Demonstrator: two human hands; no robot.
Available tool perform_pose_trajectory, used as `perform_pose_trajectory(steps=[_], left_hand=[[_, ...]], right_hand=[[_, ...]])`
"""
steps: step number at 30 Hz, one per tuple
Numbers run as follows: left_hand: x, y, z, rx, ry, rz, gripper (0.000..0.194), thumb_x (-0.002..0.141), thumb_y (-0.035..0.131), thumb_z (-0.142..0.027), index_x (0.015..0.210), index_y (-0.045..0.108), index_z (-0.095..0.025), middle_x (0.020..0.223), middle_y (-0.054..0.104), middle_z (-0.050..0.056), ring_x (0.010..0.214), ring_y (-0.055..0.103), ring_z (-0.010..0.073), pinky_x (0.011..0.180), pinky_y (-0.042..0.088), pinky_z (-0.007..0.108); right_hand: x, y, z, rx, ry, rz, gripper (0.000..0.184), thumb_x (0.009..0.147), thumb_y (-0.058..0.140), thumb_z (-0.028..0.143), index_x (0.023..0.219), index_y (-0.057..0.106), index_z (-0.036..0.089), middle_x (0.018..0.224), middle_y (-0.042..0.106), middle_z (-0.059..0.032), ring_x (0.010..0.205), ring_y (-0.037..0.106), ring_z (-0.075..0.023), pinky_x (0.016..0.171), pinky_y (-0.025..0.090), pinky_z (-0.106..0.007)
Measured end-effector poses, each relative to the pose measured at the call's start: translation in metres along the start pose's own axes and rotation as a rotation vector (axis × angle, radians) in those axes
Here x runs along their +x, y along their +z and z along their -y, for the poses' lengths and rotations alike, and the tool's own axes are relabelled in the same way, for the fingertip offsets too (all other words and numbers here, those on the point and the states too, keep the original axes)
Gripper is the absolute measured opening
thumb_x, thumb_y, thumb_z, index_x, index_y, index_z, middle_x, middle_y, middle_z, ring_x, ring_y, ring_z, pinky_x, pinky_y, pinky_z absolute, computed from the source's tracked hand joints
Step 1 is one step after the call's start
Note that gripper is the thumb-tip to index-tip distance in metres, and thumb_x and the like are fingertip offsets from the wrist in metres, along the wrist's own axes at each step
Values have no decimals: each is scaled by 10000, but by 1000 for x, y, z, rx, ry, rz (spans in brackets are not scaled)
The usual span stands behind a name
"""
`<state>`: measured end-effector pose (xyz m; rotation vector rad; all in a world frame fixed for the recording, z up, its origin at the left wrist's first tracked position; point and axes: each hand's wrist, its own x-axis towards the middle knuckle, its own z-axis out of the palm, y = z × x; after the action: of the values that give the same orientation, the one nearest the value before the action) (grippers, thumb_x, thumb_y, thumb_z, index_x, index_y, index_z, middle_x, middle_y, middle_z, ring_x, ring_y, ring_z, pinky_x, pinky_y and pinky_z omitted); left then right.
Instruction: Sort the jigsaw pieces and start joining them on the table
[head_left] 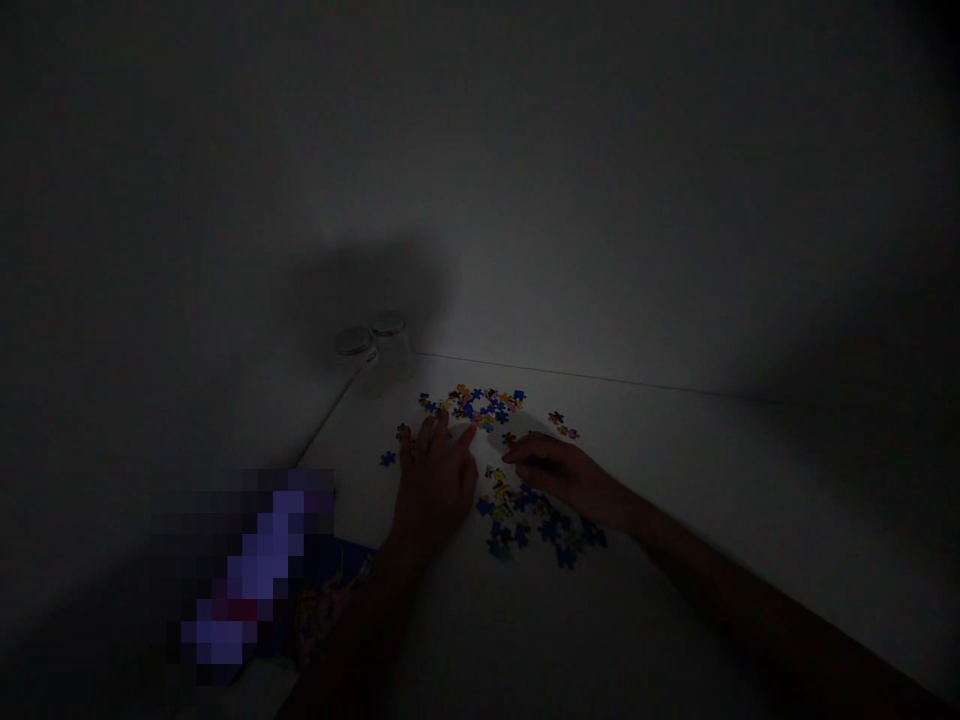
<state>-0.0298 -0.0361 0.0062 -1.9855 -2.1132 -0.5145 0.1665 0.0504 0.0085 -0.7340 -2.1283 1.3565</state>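
The scene is dim. Jigsaw puzzle pieces, mostly blue with yellow and pink, lie in a far cluster and a near cluster on the white table. My left hand rests palm down with fingers spread, its fingertips at the left edge of the far cluster. Above the near cluster is my right hand, thumb and fingers drawn together in a pinch; whatever they hold, if anything, cannot be made out. A single blue piece lies left of my left hand. Beyond my right hand are a few loose pieces.
Two clear lidded jars stand at the table's far left corner, against the pale wall. Near my left forearm lies a blue, colourfully printed item, partly covered by a blurred patch. The table's left edge runs beside it.
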Motion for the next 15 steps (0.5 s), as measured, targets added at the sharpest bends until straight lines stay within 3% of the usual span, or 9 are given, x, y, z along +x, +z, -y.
perform_pose_trajectory(steps=[7,11,15], left_hand=[[-2,3,3,-12,38,-37,438,933,441,-289,1367,494,-308,1504,389,105,1390,337,307,1131,221,602],[-1,5,3,-20,22,-25,366,933,442,-294,1270,587,-276,1498,399,101,1378,353,308,1127,240,596],[0,3,3,-2,41,-7,428,944,427,-305,1367,494,-302,1503,391,104,1389,338,308,1117,260,594]], right_hand=[[0,-1,1,-30,-30,1,238,894,571,392,1020,675,220,1028,621,-79,1029,591,-218,943,464,-403],[0,-1,0,-8,-38,-2,225,895,574,376,1018,678,220,1027,622,-78,1027,591,-218,931,470,-400],[0,-2,1,-15,-40,13,231,893,575,383,1019,677,219,1020,620,-78,997,595,-218,891,482,-383]])
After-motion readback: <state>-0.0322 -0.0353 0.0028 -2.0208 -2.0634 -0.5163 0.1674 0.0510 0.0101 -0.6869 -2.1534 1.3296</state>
